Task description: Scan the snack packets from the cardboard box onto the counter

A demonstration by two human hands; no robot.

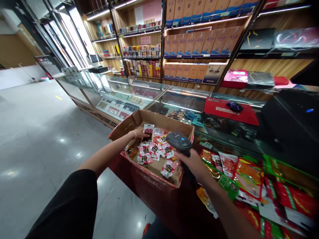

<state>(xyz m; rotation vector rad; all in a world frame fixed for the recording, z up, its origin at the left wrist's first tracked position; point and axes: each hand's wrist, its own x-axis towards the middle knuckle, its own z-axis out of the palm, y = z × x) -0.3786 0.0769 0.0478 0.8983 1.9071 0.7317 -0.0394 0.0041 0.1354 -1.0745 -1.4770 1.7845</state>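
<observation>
An open cardboard box [129, 124] sits on the glass counter, holding several small red-and-white snack packets [154, 149]. My left hand [140, 133] reaches into the box and pinches one packet [149, 128], lifted upright above the pile. My right hand [191, 163] grips the handle of a dark barcode scanner [178, 140], whose head hangs over the box's near right side, pointing toward the packets.
Colourful snack bags [249, 179] cover the counter to the right. A red mat with a computer mouse [234, 107] lies behind, next to a dark monitor [294, 132]. Glass display counters [112, 96] run left; stocked shelves [199, 43] fill the back wall. Grey tiled floor [37, 132] lies left.
</observation>
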